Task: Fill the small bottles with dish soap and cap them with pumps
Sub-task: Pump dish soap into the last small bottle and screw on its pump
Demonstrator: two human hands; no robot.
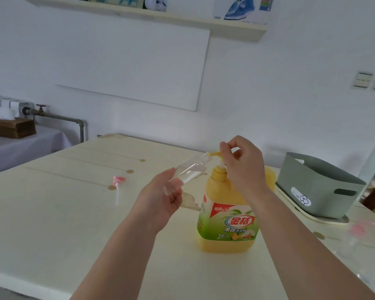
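Forearms enter from 6 o'clock, bare, over the pale desk (52,213). Left hand (162,198) grips the small bottle (186,174) by its base, fingers curled round it. The bottle is clear and tilted, its open mouth raised toward 1 o'clock and meeting the spout of the yellow pump head (213,154). Some clear liquid shows along its lower side.

Right hand (243,163) sits on top of that pump head with fingers curled over it. How hard it bears down cannot be told.

The pump head belongs to the dish soap jug (227,224), which stands upright on the desk at 4 o'clock from the left hand. The jug is yellow with a green and white label. Legible writing: large red characters "金桔", below them "果蔬", and "3倍" near the lower edge. A red tag at the label's upper left is too small to read.

At 9 o'clock from the left hand, well apart, a pink pump (118,184) lies on the desk with its white tube pointing toward the camera.

At 3 o'clock from the jug stands a grey-green basket (318,187) on a cream tray — its front bears a white flower-shaped sticker, no readable text. Blurred pink items (364,228) lie at 4 o'clock, near the frame edge.
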